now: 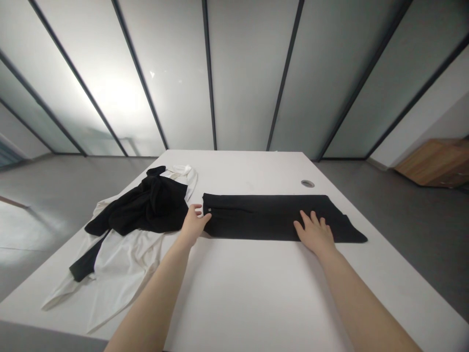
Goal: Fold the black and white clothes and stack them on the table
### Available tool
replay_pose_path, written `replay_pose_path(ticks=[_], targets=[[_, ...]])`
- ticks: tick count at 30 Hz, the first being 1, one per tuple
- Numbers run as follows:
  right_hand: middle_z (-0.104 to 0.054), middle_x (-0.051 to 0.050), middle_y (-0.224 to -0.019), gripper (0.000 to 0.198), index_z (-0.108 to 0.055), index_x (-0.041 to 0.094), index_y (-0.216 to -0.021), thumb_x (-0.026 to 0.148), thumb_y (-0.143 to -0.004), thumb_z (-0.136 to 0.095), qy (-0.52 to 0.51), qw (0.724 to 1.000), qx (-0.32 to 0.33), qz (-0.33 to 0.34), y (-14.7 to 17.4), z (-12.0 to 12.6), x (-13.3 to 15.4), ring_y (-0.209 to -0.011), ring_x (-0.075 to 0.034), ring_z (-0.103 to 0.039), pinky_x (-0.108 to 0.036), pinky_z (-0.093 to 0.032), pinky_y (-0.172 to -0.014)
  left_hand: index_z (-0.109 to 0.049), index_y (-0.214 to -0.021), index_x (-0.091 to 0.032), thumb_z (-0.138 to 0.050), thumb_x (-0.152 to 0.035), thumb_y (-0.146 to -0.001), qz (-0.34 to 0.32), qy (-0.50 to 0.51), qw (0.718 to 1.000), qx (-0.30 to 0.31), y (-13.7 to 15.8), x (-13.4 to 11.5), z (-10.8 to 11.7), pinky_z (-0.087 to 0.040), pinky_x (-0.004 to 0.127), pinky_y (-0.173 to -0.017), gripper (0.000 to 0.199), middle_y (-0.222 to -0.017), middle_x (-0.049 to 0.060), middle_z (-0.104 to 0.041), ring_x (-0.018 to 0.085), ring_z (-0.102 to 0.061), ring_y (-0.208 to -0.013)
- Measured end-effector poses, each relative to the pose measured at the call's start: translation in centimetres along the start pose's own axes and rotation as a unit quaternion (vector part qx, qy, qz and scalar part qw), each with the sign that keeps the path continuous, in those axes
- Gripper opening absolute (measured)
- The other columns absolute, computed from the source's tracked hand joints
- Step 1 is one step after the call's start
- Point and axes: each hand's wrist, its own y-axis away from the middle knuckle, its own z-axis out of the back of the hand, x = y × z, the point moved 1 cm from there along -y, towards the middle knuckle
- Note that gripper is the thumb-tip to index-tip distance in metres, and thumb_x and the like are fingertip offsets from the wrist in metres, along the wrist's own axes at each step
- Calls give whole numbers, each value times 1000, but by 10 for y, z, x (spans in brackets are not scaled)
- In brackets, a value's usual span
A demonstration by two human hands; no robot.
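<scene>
A pair of black trousers [271,222] lies folded into a long flat strip across the white table, its waist end to the left. A small pale spot, a button or tag, shows near that end. At the waist end is my left hand [193,225], fingers apart and thumb touching the cloth's edge. My right hand [315,233] rests with fingers spread on the near side of the cloth, toward the wider right end.
On the left of the white table [256,303], a crumpled black garment [150,205] lies over white clothing [124,264]. A round grommet [307,184] sits in the tabletop at the far right. Frosted glass panels [245,73] rise behind; a wooden cabinet [436,161] stands right.
</scene>
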Motion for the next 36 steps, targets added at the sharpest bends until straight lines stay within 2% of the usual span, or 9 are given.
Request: replay_pose_path(ticks=[3, 6, 11, 16, 21, 24, 28, 32, 36], targets=[[-32, -20, -169, 71, -39, 17, -163, 54, -103, -30, -7, 1000, 4, -4, 1, 1, 1, -153, -48, -32, -63, -29, -121, -59, -123, -22, -71, -24, -83, 0, 123, 992, -14, -3, -2, -5, -59, 36, -85, 42, -124, 14, -69, 23, -74, -103], [-31, -19, -170, 72, -38, 17, -164, 55, -104, -30, -12, 1000, 10, -8, 2, 3, 2, -153, -47, -31, -62, -28, -122, -64, -112, -21, -67, -14, -76, -26, 154, 988, 2, -3, -2, -7, -58, 37, -89, 37, -118, 11, -72, 24, -75, -103], [-31, -18, -171, 72, -37, 18, -165, 56, -104, -29, -4, 1000, 23, -14, 6, 9, 6, -153, -48, -32, -62, -29, -122, -70, -93, -21, -54, -5, -75, -108, -40, 993, -6, -8, 1, 11, -56, 33, -89, 29, -96, 5, -74, 22, -73, -98], [-33, -19, -170, 71, -42, 21, -162, 58, -102, -35, -13, 999, 21, -23, 11, 13, 11, -151, -53, -33, -70, -34, -115, -75, -94, -21, -47, 1, -76, -222, -236, 944, -67, -8, -5, 20, -53, 42, -101, 39, -108, 10, -74, 28, -68, -106], [-31, -14, -172, 63, -48, 22, -159, 49, -103, -42, -64, 991, -3, 116, 19, 12, 34, -157, -50, -22, -69, -30, -120, -70, -129, -22, -52, -24, -99, -325, -273, 903, 63, 26, -16, -22, -40, 50, -120, 35, -143, 11, -65, 30, -54, -139], [-31, -9, -172, 58, -50, 25, -158, 45, -104, -43, -105, 959, 51, 258, 29, 9, 50, -160, -42, -20, -63, -25, -126, -51, -156, -27, -52, -48, -103, -286, -365, 880, 103, 52, -15, -46, -24, 70, -122, 57, -167, 13, -41, 43, -30, -156], [-32, -7, -171, 57, -51, 31, -158, 51, -105, -44, -126, 926, 97, 341, 37, 5, 56, -160, -37, -23, -61, -21, -128, -38, -164, -31, -40, -55, -106, -247, -414, 867, 127, 62, -15, -51, -22, 72, -122, 63, -172, 12, -31, 44, -22, -158], [-33, -6, -171, 59, -50, 30, -158, 55, -106, -38, -115, 944, 82, 299, 32, 1, 49, -159, -36, -26, -59, -24, -128, -39, -164, -35, -39, -57, -106, -226, -434, 866, 101, 50, -14, -43, -25, 70, -121, 61, -172, 9, -32, 46, -25, -157], [-28, -4, -173, 62, -46, 33, -160, 58, -106, -30, -75, 975, 80, 192, 14, -1, 25, -159, -39, -24, -61, -24, -127, -39, -164, -28, -38, -57, -106, -204, -457, 863, 68, 37, -9, -41, -26, 66, -122, 65, -172, 15, -32, 46, -28, -156]])
